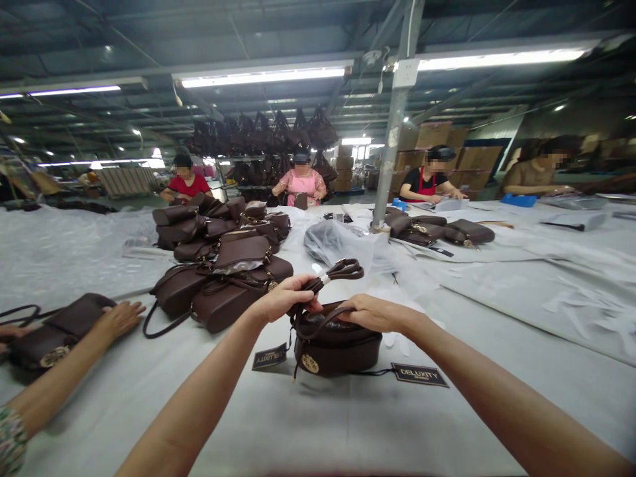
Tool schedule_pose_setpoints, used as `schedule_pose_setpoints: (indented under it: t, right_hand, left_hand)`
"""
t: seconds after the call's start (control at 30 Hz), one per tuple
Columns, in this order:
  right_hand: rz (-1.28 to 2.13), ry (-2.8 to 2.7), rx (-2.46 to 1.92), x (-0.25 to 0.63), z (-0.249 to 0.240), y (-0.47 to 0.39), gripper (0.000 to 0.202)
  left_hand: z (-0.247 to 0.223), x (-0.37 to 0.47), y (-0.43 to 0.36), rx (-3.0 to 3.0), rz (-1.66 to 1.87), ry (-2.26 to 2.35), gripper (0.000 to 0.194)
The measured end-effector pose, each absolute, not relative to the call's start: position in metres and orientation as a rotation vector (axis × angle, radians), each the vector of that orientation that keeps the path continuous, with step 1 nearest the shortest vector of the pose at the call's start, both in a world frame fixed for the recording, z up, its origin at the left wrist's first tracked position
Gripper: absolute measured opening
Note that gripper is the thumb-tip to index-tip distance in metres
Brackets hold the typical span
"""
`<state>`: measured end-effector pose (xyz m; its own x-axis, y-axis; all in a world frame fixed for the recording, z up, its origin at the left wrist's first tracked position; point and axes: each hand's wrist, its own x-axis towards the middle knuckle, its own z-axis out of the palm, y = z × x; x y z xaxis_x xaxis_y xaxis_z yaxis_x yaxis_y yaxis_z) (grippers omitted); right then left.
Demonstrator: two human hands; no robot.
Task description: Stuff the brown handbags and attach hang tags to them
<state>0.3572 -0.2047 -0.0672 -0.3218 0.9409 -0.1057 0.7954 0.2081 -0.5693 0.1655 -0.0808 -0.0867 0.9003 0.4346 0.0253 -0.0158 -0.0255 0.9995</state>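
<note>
A dark brown handbag point(338, 351) stands upright on the white table in front of me, its top open and clear plastic showing inside. My left hand point(291, 295) is closed around a folded shoulder strap point(342, 270), bundled with a white band, above the bag's left end. My right hand point(375, 313) grips the bag at the right end of its handle point(325, 324); its fingertips are partly hidden. A round gold charm point(310, 363) hangs at the front left. Two black tags lie on the table, the left tag point(269, 358) and the right tag point(420, 375).
A pile of brown handbags point(223, 265) lies ahead on the left. At far left, a co-worker's hand point(119, 319) rests by another bag point(64, 331). More bags point(437, 230) lie beyond, near a metal post point(392, 132). Several people sit across the table point(497, 397).
</note>
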Motion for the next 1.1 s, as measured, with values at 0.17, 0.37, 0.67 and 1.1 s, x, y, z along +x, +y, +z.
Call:
schedule_pose_setpoints:
  t: [0.17, 0.37, 0.67, 1.1]
  right_hand:
    - [0.65, -2.39, -1.492, 0.35, -0.077, -0.219, 0.029]
    - [0.196, -2.318, -1.513, 0.357, -0.096, -0.228, 0.025]
    - [-0.37, -2.313, -1.638, 0.348, -0.114, -0.239, 0.023]
    - [-0.275, -2.333, -1.71, 0.349, -0.115, -0.245, 0.023]
  left_hand:
    - [-0.075, 0.166, -0.098, 1.858, 0.344, 0.384, 0.036]
    - [-0.075, 0.162, -0.101, 2.077, 0.444, 0.376, 0.031]
    - [-0.096, 0.159, -0.107, 2.22, 0.562, 0.396, 0.036]
    - [-0.083, 0.155, -0.117, 2.376, 0.47, 0.369, 0.028]
